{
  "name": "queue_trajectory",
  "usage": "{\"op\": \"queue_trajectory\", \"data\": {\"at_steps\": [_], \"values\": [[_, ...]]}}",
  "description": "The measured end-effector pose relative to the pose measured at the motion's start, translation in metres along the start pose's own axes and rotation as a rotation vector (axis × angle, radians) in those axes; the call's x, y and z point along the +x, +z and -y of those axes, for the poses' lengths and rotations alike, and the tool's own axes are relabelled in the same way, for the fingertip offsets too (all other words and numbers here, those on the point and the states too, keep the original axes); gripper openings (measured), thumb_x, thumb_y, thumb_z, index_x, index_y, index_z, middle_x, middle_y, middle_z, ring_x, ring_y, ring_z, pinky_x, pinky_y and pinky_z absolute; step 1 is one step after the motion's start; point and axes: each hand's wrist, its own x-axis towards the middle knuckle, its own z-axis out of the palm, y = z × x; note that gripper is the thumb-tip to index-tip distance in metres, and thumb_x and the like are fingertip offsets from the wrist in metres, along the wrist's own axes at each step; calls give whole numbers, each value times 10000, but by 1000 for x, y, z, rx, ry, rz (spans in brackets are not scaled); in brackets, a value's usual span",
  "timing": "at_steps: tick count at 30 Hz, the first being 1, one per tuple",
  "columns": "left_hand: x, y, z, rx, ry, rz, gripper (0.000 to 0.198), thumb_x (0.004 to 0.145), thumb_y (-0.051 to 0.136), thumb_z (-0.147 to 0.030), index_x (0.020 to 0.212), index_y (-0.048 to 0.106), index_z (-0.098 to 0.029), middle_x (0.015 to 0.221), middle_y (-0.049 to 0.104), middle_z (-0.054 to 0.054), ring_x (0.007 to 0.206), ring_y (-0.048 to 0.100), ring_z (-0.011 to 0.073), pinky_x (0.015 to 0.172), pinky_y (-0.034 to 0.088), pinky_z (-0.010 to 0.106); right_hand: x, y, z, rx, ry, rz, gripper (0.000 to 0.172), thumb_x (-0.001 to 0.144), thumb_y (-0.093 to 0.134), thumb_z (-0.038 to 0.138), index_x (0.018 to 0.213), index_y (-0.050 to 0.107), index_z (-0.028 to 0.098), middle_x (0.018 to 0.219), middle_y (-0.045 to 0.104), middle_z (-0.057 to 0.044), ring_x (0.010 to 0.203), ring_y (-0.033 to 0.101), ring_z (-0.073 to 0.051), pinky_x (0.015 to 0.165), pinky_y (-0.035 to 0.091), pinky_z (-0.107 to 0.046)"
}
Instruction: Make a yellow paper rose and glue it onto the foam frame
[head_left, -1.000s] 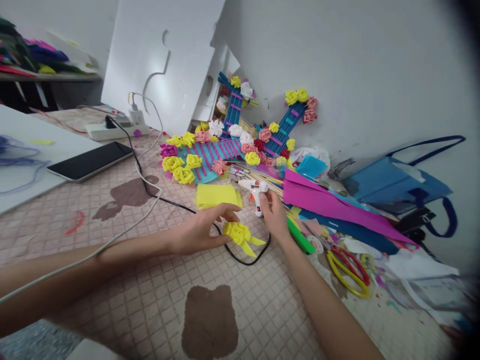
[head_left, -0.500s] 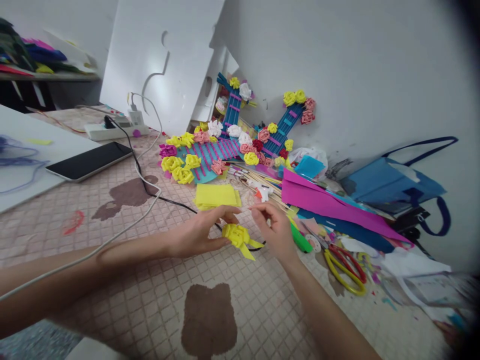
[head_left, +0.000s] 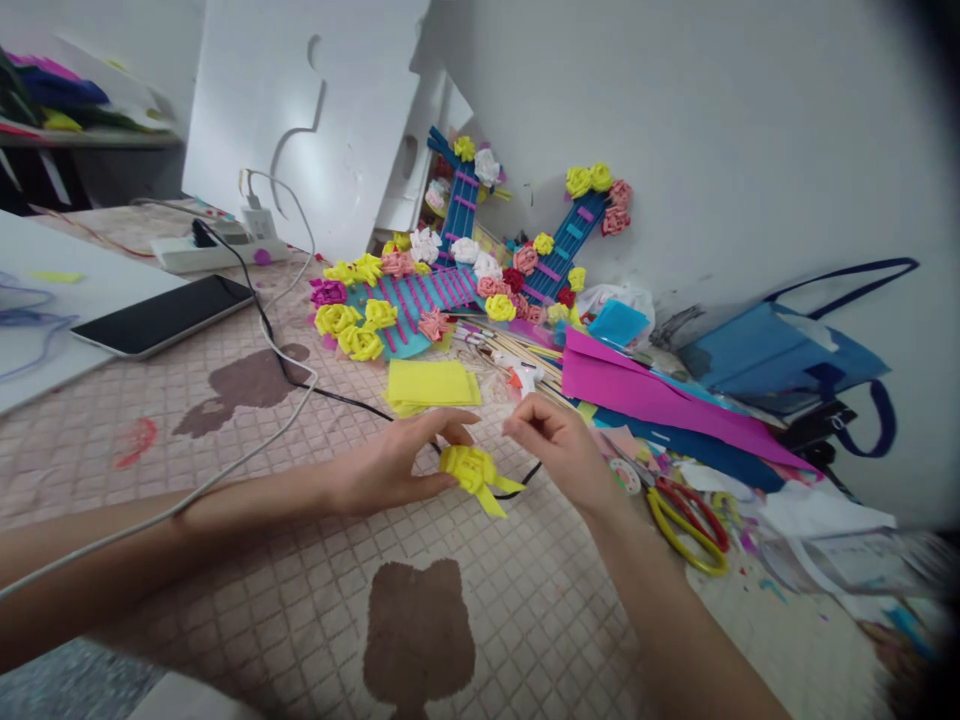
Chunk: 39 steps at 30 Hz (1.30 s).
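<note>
A yellow crepe-paper flower (head_left: pixel 469 468) with two loose strip ends sits at the fingertips of my left hand (head_left: pixel 390 462), whose thumb and fingers close on its left edge. To the right of the flower, and apart from it, my right hand (head_left: pixel 559 445) is raised with curled, pinched fingers; whatever they may hold is too small to make out. Just behind both hands lies a stack of folded yellow crepe paper (head_left: pixel 431 385). A black cable (head_left: pixel 345 402) passes under the flower and the left hand.
Paper-flower decorations on blue strips (head_left: pixel 420 305) lean at the back wall. Sticks, a glue gun (head_left: pixel 527 376), magenta paper (head_left: pixel 660 395) and scissors (head_left: pixel 686 525) crowd the right. A tablet (head_left: pixel 165 315), power strip (head_left: pixel 217 252) and white cable (head_left: pixel 247 455) lie left.
My right hand has shifted a little right, away from the flower, and now covers the green object seen beside it before. The left hand and flower have hardly moved.
</note>
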Motion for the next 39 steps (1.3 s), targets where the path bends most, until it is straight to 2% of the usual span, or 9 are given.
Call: {"op": "queue_trajectory", "data": {"at_steps": [7,10,12,15,21,27,34,36,39], "values": [[-1,-3,2,22,-26,-9,585,799,621,-182,1319,355,-219,1121,612,61,1004,581,172,895,458,337,-4,-22,20,503,23,-70,283,879,508,441,699,474,226,729,543,24,631,576,-129,611,476,-291],[0,-4,0,14,-41,-33,602,794,620,-173,1326,341,-215,1110,617,66,994,584,175,889,464,346,-7,-26,29,579,81,-66,275,897,493,439,716,477,233,528,412,83,361,383,-64,428,387,-221],[0,-4,-1,10,-46,-36,617,790,612,-161,1334,329,-216,1107,622,69,984,587,175,883,468,350,-8,-27,29,526,90,-104,287,898,501,429,700,499,222,474,338,96,322,249,-41,357,251,-188],[1,-4,-2,6,-41,-31,624,788,607,-160,1342,325,-215,1096,626,75,975,588,177,879,471,355,-8,-26,24,336,72,-172,318,891,513,437,670,535,210,453,322,82,363,253,-55,357,178,-196],[-1,-1,-2,-89,-24,-10,748,788,631,-172,1404,211,-229,1066,613,69,952,583,170,857,492,336,-8,-9,21,-156,-102,67,55,835,609,263,840,651,228,779,554,0,624,494,-106,515,379,-230],[-2,2,-11,-132,-30,-12,792,797,635,-190,1426,157,-248,1021,603,52,941,583,170,863,482,349,-8,11,17,-343,-302,270,217,868,493,119,947,642,256,942,536,-23,843,548,-146,701,442,-278],[-3,3,-11,-188,-23,17,789,798,631,-172,1422,155,-253,994,599,45,915,584,163,840,486,327,-8,16,11,-372,-306,319,181,862,474,103,843,610,221,914,527,-22,857,550,-153,730,456,-292],[-3,3,-9,-187,-31,30,794,790,639,-163,1419,162,-255,1005,597,47,927,582,165,857,486,333,-8,14,13,-251,-258,283,156,856,480,105,827,585,217,945,542,-24,868,561,-147,751,466,-296],[-2,1,-8,-185,-44,36,801,781,643,-149,1418,168,-249,1023,602,52,952,584,168,869,484,338,-9,6,14,121,-68,246,59,888,489,206,836,511,224,1033,581,-25,637,576,-88,542,464,-236]]}}
